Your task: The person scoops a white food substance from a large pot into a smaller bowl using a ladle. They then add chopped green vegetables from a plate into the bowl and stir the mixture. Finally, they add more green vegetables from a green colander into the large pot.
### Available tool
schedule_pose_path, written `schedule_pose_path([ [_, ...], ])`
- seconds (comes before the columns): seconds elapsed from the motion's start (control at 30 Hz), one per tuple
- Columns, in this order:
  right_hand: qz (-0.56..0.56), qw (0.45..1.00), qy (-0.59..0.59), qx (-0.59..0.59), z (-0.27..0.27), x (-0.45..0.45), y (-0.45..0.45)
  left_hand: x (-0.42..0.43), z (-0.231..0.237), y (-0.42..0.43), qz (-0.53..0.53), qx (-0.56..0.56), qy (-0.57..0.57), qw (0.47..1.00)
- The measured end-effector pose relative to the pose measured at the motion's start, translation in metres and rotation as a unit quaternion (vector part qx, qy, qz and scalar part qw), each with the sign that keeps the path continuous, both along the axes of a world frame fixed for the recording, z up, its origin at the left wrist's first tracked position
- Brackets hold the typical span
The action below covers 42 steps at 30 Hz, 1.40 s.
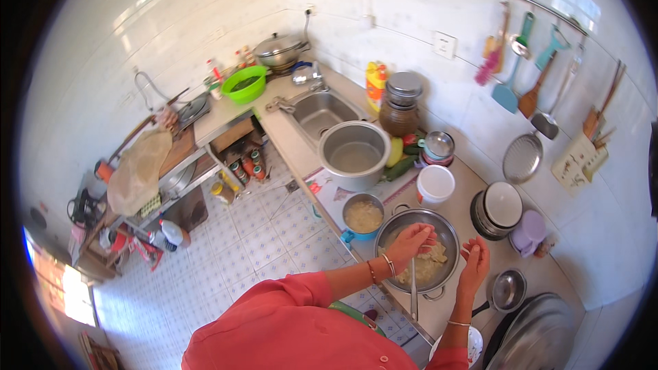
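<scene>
My left hand (408,247) hovers over a two-handled steel pan (454,246), fingers loosely bent, with nothing visible in it. Just right of the pan's rim, my right hand (475,263) is raised with its fingers curled and apart, also without anything visible in it. Pale, wet food pieces in cloudy liquid (429,270) lie in the pan, partly hidden by my left hand. A metal utensil (414,295) rests in the pan, its handle reaching over the near rim. Beside the pan stands a blue-handled pot (380,235) of pale food in liquid.
Behind the pan are a large deep pot (354,181), a white tub (436,185) and vegetables (401,167). Stacked bowls (504,204), a small saucepan (509,290) and large metal lids (537,334) stand to the right. The sink (329,113) lies farther back; utensils (534,87) hang on the wall.
</scene>
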State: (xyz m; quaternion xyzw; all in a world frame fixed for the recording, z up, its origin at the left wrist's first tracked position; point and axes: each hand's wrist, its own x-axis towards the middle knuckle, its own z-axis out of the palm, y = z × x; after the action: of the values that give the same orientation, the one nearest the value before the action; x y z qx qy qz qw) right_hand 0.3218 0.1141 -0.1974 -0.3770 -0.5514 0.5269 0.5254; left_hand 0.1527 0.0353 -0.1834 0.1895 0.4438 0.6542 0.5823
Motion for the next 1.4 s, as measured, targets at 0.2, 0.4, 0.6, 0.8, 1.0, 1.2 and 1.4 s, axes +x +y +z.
schedule_pose_path([
  [0.2,0.063,0.998,-0.018,0.017,0.026,-0.056,-0.013,-0.038,0.012,-0.03,0.051,0.009,-0.033,0.998],
  [0.4,0.132,0.99,-0.03,0.03,0.038,-0.14,-0.049,-0.112,0.013,-0.075,0.099,0.015,-0.051,0.994],
  [0.6,0.22,0.974,-0.038,0.032,0.04,-0.262,-0.106,-0.208,0.01,-0.144,0.182,0.01,-0.078,0.98],
  [0.8,0.304,0.952,-0.026,0.009,0.03,-0.385,-0.178,-0.311,-0.008,-0.23,0.283,0.013,-0.085,0.955],
  [1.0,0.359,0.933,-0.022,-0.033,0.008,-0.484,-0.225,-0.391,-0.012,-0.294,0.351,0.017,-0.096,0.931],
  [1.2,0.447,0.893,-0.034,-0.024,0.012,-0.563,-0.267,-0.453,-0.014,-0.34,0.427,0.029,-0.114,0.897],
  [1.4,0.473,0.878,-0.05,-0.055,-0.011,-0.643,-0.26,-0.519,-0.03,-0.344,0.447,0.018,-0.143,0.883],
])
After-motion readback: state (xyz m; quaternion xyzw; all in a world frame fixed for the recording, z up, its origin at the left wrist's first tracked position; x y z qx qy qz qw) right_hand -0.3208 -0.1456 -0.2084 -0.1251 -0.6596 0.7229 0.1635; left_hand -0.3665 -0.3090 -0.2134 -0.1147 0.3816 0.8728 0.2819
